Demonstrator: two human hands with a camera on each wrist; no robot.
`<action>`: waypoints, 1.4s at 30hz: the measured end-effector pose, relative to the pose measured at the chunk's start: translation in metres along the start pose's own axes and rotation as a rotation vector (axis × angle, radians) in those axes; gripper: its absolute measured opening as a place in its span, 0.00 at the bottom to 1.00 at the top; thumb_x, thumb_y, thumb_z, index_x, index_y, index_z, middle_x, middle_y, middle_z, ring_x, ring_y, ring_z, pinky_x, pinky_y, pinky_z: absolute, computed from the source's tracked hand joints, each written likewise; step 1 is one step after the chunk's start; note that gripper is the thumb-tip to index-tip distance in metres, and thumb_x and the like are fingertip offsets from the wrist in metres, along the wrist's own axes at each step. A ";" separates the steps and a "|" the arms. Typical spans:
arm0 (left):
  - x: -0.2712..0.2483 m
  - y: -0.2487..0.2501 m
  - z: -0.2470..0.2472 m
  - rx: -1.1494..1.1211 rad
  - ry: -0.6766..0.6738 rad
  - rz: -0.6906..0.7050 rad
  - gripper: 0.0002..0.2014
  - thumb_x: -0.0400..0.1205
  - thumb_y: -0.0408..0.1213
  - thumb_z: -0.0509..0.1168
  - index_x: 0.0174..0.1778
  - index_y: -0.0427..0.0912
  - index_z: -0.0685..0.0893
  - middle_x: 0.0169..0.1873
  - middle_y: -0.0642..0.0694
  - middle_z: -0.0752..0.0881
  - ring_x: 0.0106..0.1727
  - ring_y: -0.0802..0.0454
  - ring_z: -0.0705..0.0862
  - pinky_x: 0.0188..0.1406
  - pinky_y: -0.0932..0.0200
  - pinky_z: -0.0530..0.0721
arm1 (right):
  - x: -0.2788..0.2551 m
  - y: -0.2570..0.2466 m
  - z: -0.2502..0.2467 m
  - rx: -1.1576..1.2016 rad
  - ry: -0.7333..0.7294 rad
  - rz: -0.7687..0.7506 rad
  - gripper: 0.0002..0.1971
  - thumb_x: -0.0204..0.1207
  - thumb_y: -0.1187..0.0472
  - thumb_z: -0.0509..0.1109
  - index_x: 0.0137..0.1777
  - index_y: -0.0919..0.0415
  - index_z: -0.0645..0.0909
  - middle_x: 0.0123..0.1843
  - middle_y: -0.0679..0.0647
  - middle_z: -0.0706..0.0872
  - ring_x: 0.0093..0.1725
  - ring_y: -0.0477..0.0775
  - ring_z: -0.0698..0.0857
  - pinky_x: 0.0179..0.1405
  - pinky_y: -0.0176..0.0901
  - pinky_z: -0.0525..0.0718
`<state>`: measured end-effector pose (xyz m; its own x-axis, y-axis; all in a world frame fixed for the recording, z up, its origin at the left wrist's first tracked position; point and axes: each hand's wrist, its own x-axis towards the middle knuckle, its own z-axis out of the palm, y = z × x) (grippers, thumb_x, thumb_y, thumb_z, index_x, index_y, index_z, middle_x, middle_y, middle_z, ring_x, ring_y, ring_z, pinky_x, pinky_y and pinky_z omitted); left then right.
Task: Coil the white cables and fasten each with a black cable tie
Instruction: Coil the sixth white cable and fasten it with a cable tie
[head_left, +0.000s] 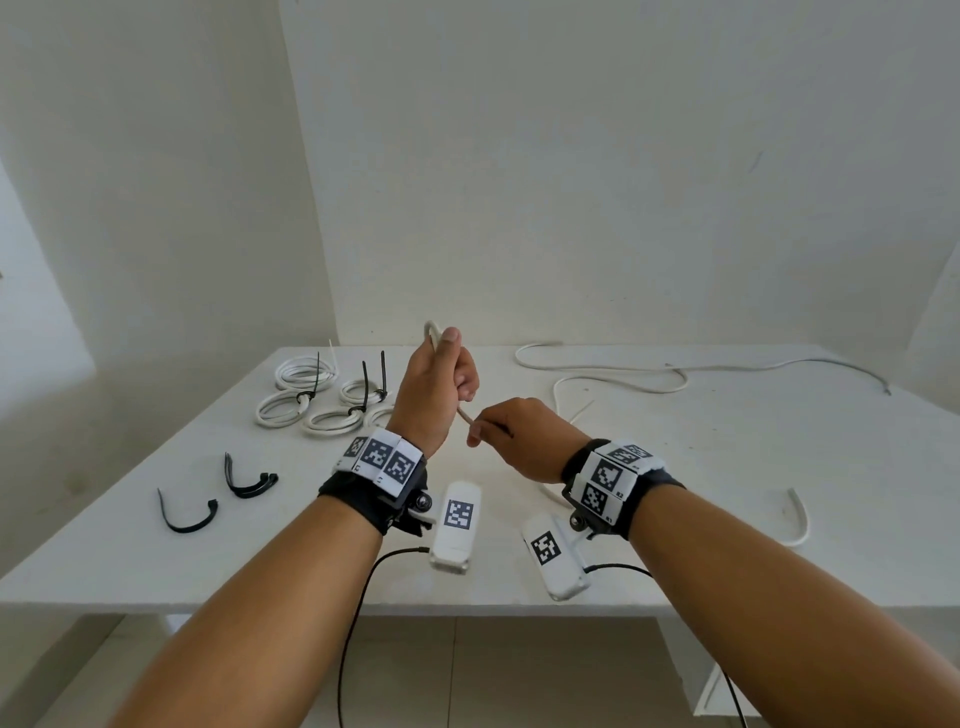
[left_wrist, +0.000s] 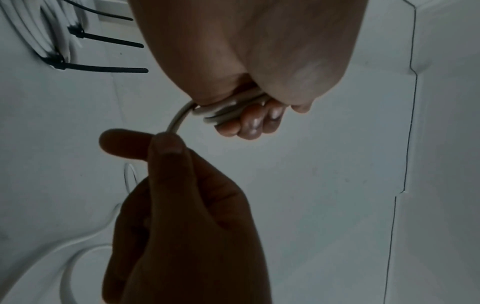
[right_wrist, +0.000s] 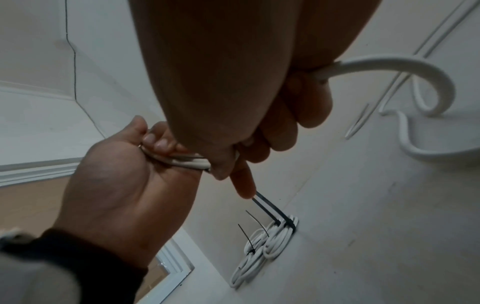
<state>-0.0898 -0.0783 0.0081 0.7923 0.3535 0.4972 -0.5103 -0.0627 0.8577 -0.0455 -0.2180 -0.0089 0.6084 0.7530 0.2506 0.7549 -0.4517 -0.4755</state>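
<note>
My left hand (head_left: 451, 370) is raised above the table (head_left: 675, 493) and grips a few loops of a white cable (head_left: 431, 332) in its fist. In the left wrist view its fingertips (left_wrist: 250, 124) curl over the loops (left_wrist: 226, 112). Just below, my right hand (head_left: 475, 430) pinches the same cable's running strand (head_left: 464, 414) between thumb and fingers; the right wrist view shows the strand (right_wrist: 389, 64) leaving that hand and trailing to the table. Loose black cable ties (head_left: 189, 515) lie at the front left.
Several coiled white cables fastened with black ties (head_left: 317, 402) sit at the back left, with their tie tails sticking up. The loose cable (head_left: 618, 371) snakes across the back right. Another white cable end (head_left: 801, 515) curves at the right. More black ties (head_left: 249, 480) lie nearby.
</note>
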 end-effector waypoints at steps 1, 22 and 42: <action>0.000 0.000 0.000 0.004 0.010 0.005 0.18 0.85 0.49 0.54 0.32 0.44 0.67 0.22 0.53 0.67 0.24 0.54 0.67 0.28 0.60 0.69 | -0.001 -0.001 0.000 -0.008 -0.012 -0.004 0.17 0.88 0.54 0.58 0.52 0.55 0.89 0.28 0.42 0.78 0.26 0.41 0.75 0.32 0.36 0.72; -0.021 0.006 -0.029 0.014 -0.430 -0.430 0.23 0.87 0.51 0.55 0.31 0.47 0.54 0.17 0.53 0.56 0.18 0.58 0.52 0.19 0.66 0.52 | 0.010 0.023 -0.056 0.261 0.248 -0.053 0.07 0.77 0.48 0.76 0.37 0.45 0.89 0.28 0.49 0.83 0.29 0.44 0.75 0.34 0.40 0.75; -0.005 0.018 -0.027 0.082 0.113 -0.029 0.22 0.90 0.53 0.47 0.34 0.43 0.64 0.19 0.52 0.65 0.19 0.55 0.65 0.22 0.62 0.66 | 0.003 -0.028 0.028 0.087 -0.029 -0.016 0.12 0.86 0.64 0.52 0.52 0.67 0.77 0.40 0.57 0.83 0.37 0.56 0.78 0.47 0.57 0.83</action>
<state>-0.1119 -0.0560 0.0178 0.7613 0.4588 0.4582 -0.4549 -0.1256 0.8816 -0.0722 -0.1896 -0.0186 0.5880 0.7741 0.2345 0.7395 -0.3971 -0.5436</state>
